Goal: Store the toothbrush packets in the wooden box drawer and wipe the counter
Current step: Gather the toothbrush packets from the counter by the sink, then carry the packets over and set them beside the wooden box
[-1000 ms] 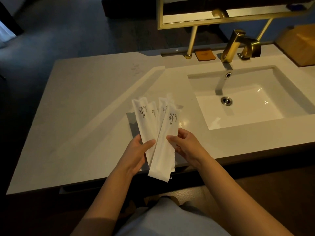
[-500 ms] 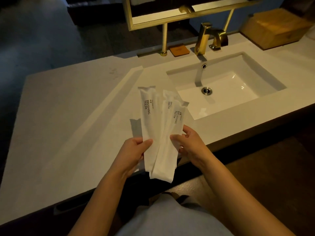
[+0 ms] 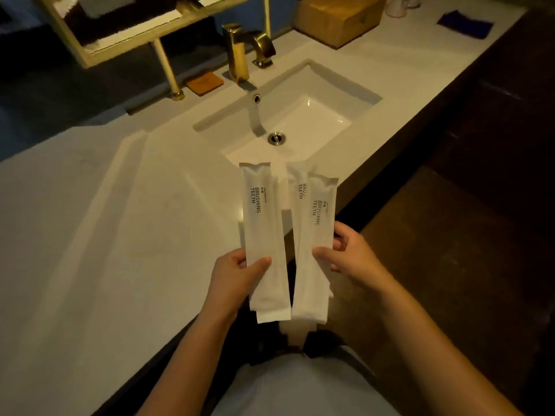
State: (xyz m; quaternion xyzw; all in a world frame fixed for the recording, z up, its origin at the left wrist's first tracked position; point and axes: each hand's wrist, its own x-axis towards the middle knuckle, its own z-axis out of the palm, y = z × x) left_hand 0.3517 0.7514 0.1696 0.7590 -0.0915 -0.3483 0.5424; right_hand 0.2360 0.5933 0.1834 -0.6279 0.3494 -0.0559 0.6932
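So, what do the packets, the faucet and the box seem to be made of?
Packets: probably matte white paper, as they crease flat and carry black print. Faucet: metal with a brushed gold finish, dull sheen. Box: light wood, apparently unpainted; grain barely visible in this dim light.

Head camera looks steeply down, close over the counter [image 3: 90,235] edge

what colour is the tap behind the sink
Gold, a brushed brassy finish; the tap shows clearly in the head view.
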